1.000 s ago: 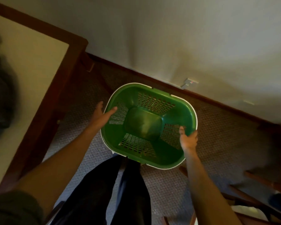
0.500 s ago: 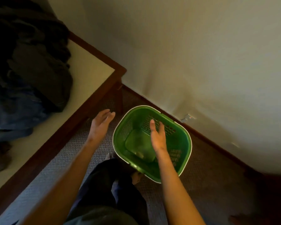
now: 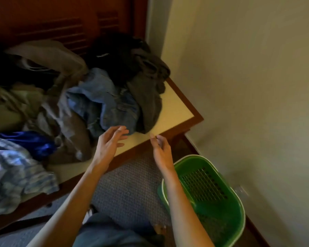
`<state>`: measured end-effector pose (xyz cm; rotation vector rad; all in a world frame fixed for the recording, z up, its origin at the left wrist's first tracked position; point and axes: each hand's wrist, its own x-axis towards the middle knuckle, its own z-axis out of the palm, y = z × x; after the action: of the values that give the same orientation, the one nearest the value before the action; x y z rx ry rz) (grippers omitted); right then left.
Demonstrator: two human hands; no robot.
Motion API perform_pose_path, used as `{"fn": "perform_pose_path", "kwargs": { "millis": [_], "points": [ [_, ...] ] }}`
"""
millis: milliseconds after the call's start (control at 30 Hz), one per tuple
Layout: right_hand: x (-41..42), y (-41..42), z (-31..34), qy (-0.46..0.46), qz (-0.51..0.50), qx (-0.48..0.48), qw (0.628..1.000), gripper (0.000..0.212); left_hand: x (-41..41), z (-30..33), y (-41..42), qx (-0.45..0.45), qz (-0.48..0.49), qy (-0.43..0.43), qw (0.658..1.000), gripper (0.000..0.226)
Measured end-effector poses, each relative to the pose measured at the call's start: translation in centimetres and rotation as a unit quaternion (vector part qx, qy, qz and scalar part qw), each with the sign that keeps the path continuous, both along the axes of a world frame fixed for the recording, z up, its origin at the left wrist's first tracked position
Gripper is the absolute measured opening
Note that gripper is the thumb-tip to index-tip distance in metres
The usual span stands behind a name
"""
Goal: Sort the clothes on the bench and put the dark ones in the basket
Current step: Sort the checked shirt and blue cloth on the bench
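Note:
A pile of clothes covers the wooden bench [image 3: 177,107]: blue denim [image 3: 105,102] in the middle, a dark grey garment [image 3: 148,97] and black clothes [image 3: 118,52] at the right end, beige and pale pieces [image 3: 48,56] further left, a shiny blue cloth [image 3: 30,141] and a blue patterned one [image 3: 12,168] at the near left. The green basket [image 3: 227,202] stands on the carpet at lower right, with nothing in it. My left hand [image 3: 109,143] hovers open just in front of the denim. My right hand [image 3: 161,150] is open over the bench's front edge. Neither holds anything.
A pale wall [image 3: 248,86] runs along the right, close behind the basket. Dark wooden louvred doors [image 3: 61,20] stand behind the bench. Grey carpet [image 3: 128,189] lies between the bench and my legs.
Both hands let go of the basket and rose toward the bench. My view swung left and up, bringing the clothes pile into sight, with the basket now at lower right.

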<state>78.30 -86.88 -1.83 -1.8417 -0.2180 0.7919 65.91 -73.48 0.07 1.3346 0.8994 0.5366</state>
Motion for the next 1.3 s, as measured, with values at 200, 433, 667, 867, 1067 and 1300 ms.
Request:
{"fn": "perform_pose_path", "kwargs": {
  "millis": [200,433,667,867,1067,1300],
  "points": [
    [-7.3,11.2,0.5,-0.042,0.048,0.029,0.998,0.052,-9.1,-0.5,10.5,0.107,0.024,0.050,0.993,0.024],
    [-14.6,22.3,0.4,-0.068,0.153,0.036,0.985,0.049,-16.4,0.3,22.7,0.188,0.015,0.132,0.973,0.018],
    [-19.3,30.3,-0.1,-0.115,0.262,0.026,0.958,0.045,-24.2,-0.5,25.8,0.163,0.150,0.120,0.968,0.008],
    [-21.8,34.2,-2.6,-0.088,0.395,0.000,0.915,0.049,-29.0,-1.7,24.4,0.127,0.266,0.168,0.941,0.020],
    [-24.1,33.9,-5.3,-0.166,0.566,-0.051,0.806,0.054,-29.9,-4.4,21.4,0.127,0.160,0.465,0.862,0.067],
    [-25.5,33.6,-6.2,-0.224,0.574,-0.040,0.787,0.036,-31.2,-8.4,17.9,0.114,0.083,0.493,0.858,0.074]
  ]
}}
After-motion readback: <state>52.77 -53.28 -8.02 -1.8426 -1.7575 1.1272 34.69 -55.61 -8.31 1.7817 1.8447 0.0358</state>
